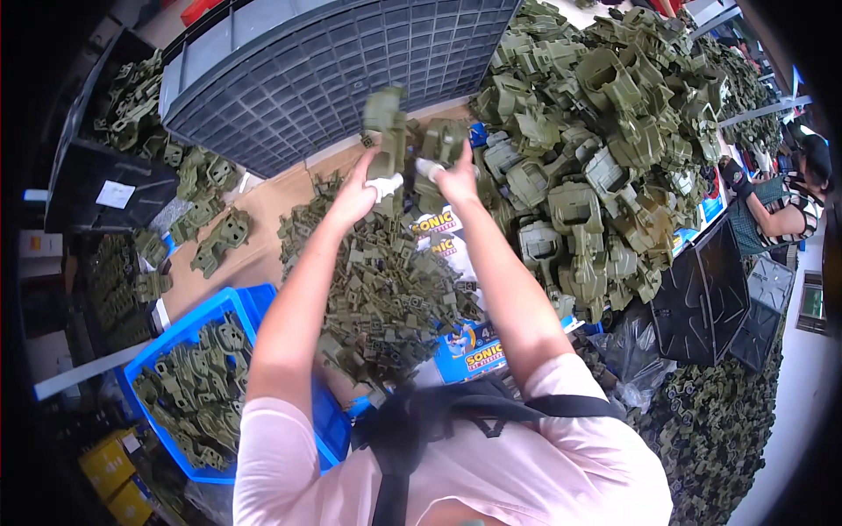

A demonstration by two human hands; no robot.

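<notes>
My left hand point(353, 198) holds up an olive-green moulded plastic part point(384, 123), blurred by motion, in front of the dark crate. White wrapping covers a fingertip of each hand. My right hand point(458, 182) is closed around the near side of a second olive-green plastic part point(444, 138), beside the first one; its fingers are partly hidden. Below both hands spreads a heap of small olive-green plastic pieces point(386, 272). Colourful printed cardboard point(474, 355) shows among them. To the right rises a tall pile of larger hollow olive-green shells point(601, 175).
A big dark grid-walled crate point(333, 83) stands across the back. At left, a blue bin point(254, 302) holds several green parts, and more lie on the tan tabletop point(215, 272). Black crates point(702, 294) stand at right, near another person point(781, 206). Clear plastic bags point(638, 351) lie nearby.
</notes>
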